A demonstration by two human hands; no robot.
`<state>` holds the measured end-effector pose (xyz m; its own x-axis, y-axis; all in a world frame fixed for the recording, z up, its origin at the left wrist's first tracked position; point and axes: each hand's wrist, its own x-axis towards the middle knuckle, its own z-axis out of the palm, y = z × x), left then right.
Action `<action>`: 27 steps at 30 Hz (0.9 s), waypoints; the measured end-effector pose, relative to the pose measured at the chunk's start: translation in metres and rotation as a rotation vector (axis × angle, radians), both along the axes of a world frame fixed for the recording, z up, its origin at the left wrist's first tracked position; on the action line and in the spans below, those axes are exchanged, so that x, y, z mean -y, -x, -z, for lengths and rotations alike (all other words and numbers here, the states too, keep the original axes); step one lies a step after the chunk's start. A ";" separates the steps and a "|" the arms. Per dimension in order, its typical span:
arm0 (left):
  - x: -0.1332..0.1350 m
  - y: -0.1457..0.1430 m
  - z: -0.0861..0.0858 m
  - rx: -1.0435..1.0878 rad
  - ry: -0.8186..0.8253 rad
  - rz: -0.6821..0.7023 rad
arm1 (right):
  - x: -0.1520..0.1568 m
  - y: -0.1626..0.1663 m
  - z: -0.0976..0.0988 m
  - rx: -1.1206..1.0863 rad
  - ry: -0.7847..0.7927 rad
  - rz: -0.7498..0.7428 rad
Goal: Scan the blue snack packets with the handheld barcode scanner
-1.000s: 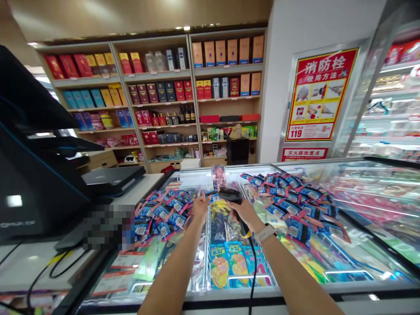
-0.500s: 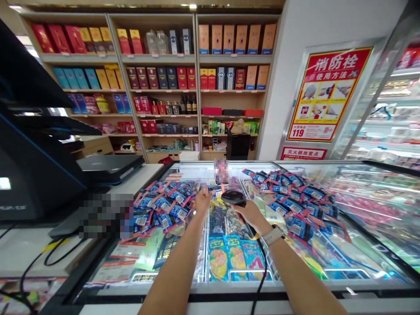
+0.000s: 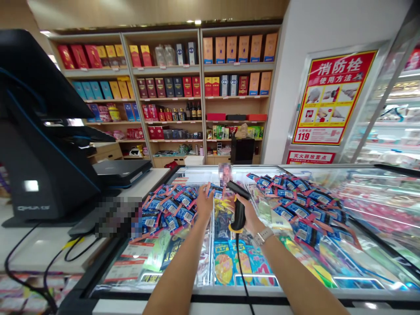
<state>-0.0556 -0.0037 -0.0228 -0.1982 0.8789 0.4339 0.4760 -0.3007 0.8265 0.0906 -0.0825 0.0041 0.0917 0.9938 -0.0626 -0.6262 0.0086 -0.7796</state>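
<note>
A black barcode scanner (image 3: 239, 214) with a yellow-edged grip is held upright in my right hand (image 3: 248, 213), its head tilted toward the left. My left hand (image 3: 205, 202) pinches the end of a small blue packet (image 3: 216, 191) with a barcode label, just left of the scanner's head. Both hands are above the glass top of a chest freezer (image 3: 197, 292). Beside my left hand lies a pile of similar blue packets (image 3: 173, 203); another pile (image 3: 303, 203) spreads out on the right. Bags of frozen goods (image 3: 225, 262) show through the glass below.
A dark checkout terminal (image 3: 49, 175) stands on the white counter (image 3: 42, 249) at left, with loose cables (image 3: 55, 258). The scanner's cord (image 3: 242, 267) hangs toward me. Shelves of boxed bottles (image 3: 170, 87) line the back wall. A red fire-hydrant sign (image 3: 334, 98) hangs at right.
The scanner has turned more upright in my right hand, its handle now in plain sight. My left hand stays beside it with the packet. The view has tilted up and shifted left.
</note>
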 end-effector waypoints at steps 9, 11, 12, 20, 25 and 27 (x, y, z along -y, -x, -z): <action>0.014 0.110 -0.064 -0.214 -0.178 -0.239 | -0.050 0.121 -0.029 -0.573 0.006 -0.295; 0.011 0.132 -0.057 -0.250 -0.128 -0.281 | -0.056 0.143 -0.024 -0.558 0.031 -0.312; 0.009 0.141 -0.052 -0.285 -0.100 -0.286 | -0.059 0.152 -0.020 -0.541 0.047 -0.312; 0.006 0.157 -0.015 -0.485 -0.071 -0.256 | -0.064 0.176 0.005 -0.469 0.078 -0.251; 0.008 0.154 -0.016 -0.497 -0.042 -0.269 | -0.060 0.179 0.006 -0.497 0.077 -0.244; 0.008 0.155 -0.019 -0.496 -0.023 -0.264 | -0.057 0.178 0.002 -0.505 0.101 -0.239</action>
